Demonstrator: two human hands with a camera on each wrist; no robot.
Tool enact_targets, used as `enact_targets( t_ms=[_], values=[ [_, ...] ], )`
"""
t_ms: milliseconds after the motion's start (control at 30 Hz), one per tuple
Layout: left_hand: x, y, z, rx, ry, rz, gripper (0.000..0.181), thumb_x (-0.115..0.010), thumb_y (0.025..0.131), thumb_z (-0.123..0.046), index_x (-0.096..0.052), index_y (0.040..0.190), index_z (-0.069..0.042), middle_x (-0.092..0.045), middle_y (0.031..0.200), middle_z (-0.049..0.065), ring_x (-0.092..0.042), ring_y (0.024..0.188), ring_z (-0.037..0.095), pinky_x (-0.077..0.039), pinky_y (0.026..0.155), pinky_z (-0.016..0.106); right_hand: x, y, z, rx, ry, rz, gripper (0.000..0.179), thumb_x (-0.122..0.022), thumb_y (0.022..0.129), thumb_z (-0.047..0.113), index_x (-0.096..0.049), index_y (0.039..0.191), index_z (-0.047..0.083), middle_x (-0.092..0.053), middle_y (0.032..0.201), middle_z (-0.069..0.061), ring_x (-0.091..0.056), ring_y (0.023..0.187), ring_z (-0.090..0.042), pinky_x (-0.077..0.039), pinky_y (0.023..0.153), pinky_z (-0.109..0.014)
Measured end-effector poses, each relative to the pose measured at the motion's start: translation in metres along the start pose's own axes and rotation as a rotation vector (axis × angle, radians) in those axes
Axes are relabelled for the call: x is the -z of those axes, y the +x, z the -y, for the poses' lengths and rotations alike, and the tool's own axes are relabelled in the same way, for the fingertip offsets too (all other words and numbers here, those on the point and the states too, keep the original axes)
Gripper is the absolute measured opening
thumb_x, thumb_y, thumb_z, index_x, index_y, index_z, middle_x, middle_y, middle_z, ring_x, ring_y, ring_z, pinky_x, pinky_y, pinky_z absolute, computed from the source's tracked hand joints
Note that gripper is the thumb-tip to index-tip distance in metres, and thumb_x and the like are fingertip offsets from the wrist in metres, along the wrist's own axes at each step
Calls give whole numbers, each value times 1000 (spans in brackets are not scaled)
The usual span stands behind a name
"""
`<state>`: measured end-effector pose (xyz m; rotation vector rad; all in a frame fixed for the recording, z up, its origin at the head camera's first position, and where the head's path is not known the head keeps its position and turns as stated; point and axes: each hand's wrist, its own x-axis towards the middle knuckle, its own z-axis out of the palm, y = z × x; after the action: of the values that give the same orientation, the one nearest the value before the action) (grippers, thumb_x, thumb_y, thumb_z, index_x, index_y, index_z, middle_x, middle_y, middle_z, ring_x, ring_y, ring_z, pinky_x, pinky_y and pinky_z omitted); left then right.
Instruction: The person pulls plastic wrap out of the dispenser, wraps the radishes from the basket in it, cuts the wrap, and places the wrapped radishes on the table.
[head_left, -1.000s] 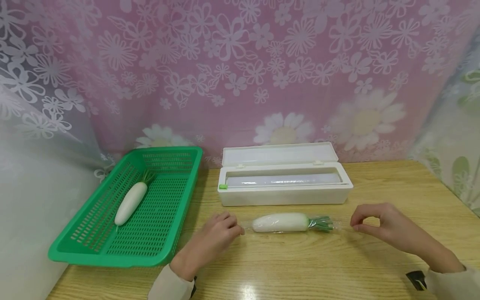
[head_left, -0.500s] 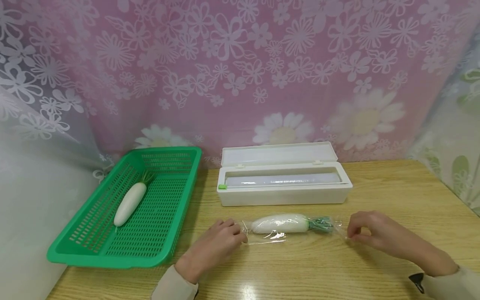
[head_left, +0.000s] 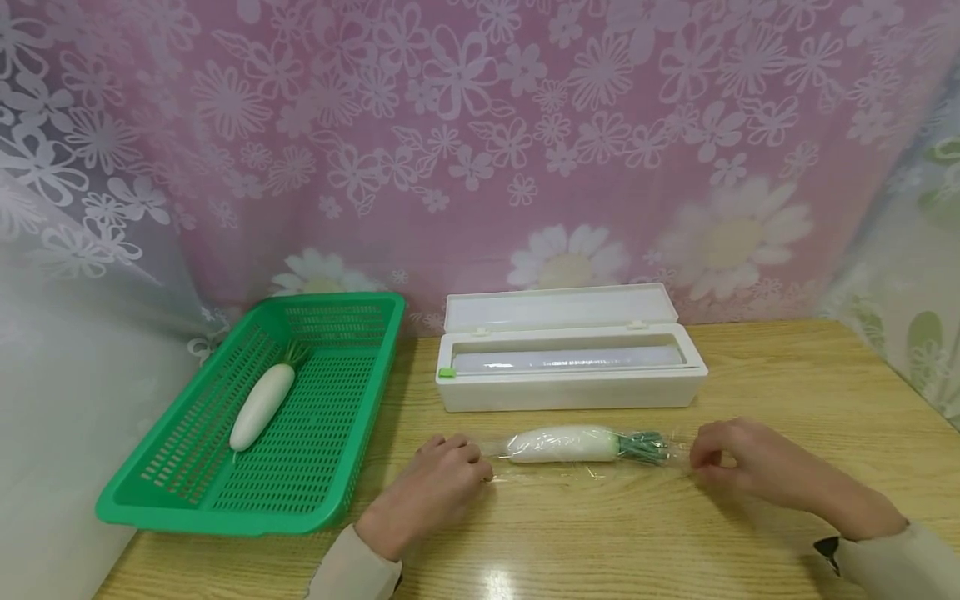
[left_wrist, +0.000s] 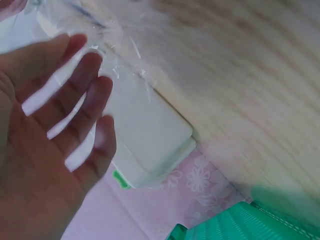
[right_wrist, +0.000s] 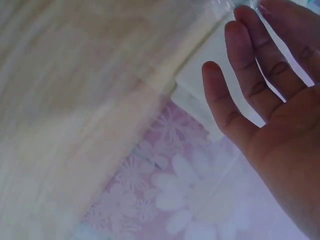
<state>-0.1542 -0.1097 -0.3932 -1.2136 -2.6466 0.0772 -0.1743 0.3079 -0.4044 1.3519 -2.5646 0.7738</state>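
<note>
A white radish (head_left: 562, 444) with cut green stalks lies crosswise on the table, wrapped in clear cling film (head_left: 525, 473) that stretches past both its ends. My left hand (head_left: 438, 483) pinches the film's left end between thumb and index finger. In the left wrist view, the other fingers of that left hand (left_wrist: 60, 115) are bent loosely. On the stalk side, my right hand (head_left: 757, 467) pinches the film's right end. The right wrist view catches this right hand (right_wrist: 270, 95) with film at its fingertips; the exact grip there is partly cut off.
Behind the wrapped radish stands a white cling film box (head_left: 573, 394), its lid raised and a film roll (head_left: 577, 358) inside. A green plastic basket (head_left: 367, 417) at left holds another white radish (head_left: 262, 407). A pink flowered curtain (head_left: 465, 167) hangs behind the wooden table (head_left: 600, 542).
Both hands have come down closer to the table, and the right hand has shifted slightly left. The loose film edge in front of the radish flared out, then settled flatter.
</note>
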Motion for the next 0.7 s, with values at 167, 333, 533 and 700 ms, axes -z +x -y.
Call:
enact_targets(
  t_ms=[167,333,533,700],
  values=[
    [0,6,3,82,21,-142,7,-79,89,-16,-73,87,-15,-67,88,-2,-62,83,17,-51,69,33,11,1,-1,-21,-79,-81,41,-84,64,-15,-69,86,16,-64,81,12,-55,71,2,-46,55,-22],
    [-2,15,2,136,-16,-162,17,-81,88,-23,-71,96,-12,-62,90,0,-61,84,17,-51,67,31,6,12,6,-107,-223,-122,37,-89,68,1,-70,96,16,-63,94,9,-58,80,-6,-49,60,-29],
    [-8,25,-4,175,-130,-15,28,-79,89,-25,-65,106,-9,-59,92,1,-57,82,18,-50,64,28,-13,21,8,-70,-274,-53,53,-92,70,16,-66,115,5,-61,109,-2,-61,88,-15,-55,66,-34],
    [-13,32,-7,172,-160,26,21,-75,89,-13,-62,105,-8,-60,91,3,-58,78,18,-49,61,27,-20,25,7,-125,-272,38,51,-91,73,20,-66,115,6,-64,109,-4,-63,90,-19,-57,71,-41]
  ],
)
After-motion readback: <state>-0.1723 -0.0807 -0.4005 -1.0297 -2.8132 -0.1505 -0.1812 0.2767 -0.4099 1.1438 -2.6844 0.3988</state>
